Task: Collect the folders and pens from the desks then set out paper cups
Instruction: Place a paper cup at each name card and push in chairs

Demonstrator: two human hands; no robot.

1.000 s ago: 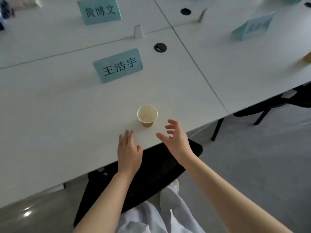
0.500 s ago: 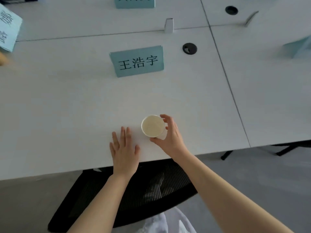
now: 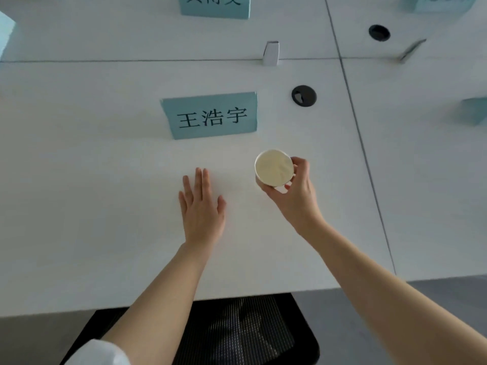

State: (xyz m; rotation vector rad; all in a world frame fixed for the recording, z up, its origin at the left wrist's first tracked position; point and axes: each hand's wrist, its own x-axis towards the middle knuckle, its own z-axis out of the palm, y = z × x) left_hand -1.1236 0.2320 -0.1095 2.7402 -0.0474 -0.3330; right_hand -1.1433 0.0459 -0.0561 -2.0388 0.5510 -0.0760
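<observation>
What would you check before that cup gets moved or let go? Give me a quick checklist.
1. Right hand has a grip on the paper cup: ok.
2. Cup upright, mouth up: ok.
3. Cup bottom resting on the desk: cannot tell.
4. Left hand flat on the desk, apart from the cup: ok.
5. Space between the cup and the name card: ok.

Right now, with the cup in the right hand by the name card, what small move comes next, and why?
Probably set the paper cup down and let go. The right hand grips it just right of and nearer than the teal name card, which looks like this seat's spot. The left hand lies flat on the desk, clear of it.
</observation>
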